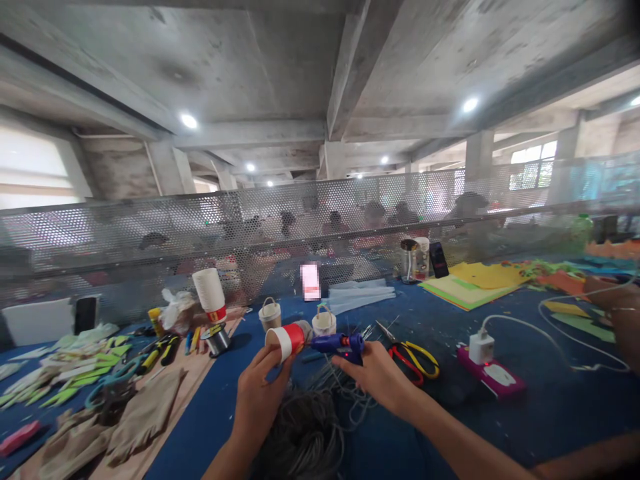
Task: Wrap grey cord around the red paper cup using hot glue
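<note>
My left hand point(265, 383) is closed round a red and white paper cup point(287, 340), tipped on its side with its far end to the right. Grey cord seems to cover that far end. In my right hand point(377, 373) is a blue glue gun point(343, 345), its nozzle close to the cup's covered end; whether they touch I cannot tell. Just behind stand two small pale cups with handles, one point(270, 315) to the left and one point(324, 321) partly hidden by the glue gun. Below my hands lies a bundle of grey cord point(305, 433).
Red and yellow-handled scissors point(413, 360) lie right of my right hand. Further right is a magenta power bank point(493, 373) with a white charger. Stacked paper cups point(209, 293), a wire spool point(217, 340) and gloves point(145, 413) are left. A perforated metal screen point(280, 227) runs behind.
</note>
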A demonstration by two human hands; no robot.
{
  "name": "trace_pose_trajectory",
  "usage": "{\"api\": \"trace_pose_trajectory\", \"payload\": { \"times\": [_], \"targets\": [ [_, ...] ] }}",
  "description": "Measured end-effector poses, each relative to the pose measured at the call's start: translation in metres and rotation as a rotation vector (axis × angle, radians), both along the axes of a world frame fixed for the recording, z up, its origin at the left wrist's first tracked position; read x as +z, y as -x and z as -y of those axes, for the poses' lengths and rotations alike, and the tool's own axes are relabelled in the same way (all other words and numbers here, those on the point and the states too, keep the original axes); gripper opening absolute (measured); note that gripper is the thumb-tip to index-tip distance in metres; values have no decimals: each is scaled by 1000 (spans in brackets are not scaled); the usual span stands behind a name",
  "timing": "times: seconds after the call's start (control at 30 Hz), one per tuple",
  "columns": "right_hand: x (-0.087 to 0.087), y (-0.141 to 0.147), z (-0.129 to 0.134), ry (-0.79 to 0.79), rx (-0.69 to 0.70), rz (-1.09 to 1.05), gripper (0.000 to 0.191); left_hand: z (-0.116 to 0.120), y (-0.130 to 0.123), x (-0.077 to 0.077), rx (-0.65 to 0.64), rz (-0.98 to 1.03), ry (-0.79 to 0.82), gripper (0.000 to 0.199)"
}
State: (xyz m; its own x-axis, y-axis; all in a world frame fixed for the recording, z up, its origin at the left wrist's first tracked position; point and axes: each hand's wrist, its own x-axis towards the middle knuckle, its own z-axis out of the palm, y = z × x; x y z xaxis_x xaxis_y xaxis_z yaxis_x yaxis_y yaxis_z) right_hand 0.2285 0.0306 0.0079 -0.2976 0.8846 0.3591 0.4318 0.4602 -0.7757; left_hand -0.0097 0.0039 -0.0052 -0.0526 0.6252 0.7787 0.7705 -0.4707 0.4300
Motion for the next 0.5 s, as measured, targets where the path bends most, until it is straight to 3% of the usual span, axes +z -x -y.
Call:
{"api": "trace_pose_trajectory", "payload": {
  "times": [0.5],
  "targets": [
    [4,1,7,-37,22,51,26,1,-1,3,-78,188,109,27]
  ]
}}
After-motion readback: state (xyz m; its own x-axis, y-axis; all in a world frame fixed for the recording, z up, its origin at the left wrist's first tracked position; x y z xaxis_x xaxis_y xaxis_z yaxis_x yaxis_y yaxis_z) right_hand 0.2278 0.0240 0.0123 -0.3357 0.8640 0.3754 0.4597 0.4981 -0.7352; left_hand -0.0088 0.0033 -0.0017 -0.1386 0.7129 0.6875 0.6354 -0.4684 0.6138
